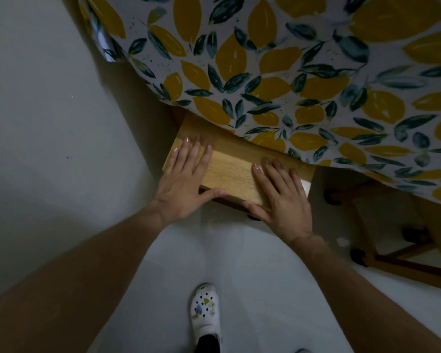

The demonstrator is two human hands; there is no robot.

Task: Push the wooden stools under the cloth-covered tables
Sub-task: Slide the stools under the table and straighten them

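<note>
Half under at 12 o'clock: stool (pixel 229 171) beneath cloth-covered desk (pixel 290 72) | left hand (pixel 186 179), right hand (pixel 283 197) fingers flat, spread, gripping nothing | final shove pending

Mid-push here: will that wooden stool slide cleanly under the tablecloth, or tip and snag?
The wooden stool looks rigid, so it should probably move as one piece. With the left hand and right hand flat on the seat, tipping seems unlikely. The lemon-print tablecloth drapes loosely over the far edge and will likely just lift aside.

Single head view, steeply downward, close over stool (pixel 229 171); dim, perhaps blurred.
</note>
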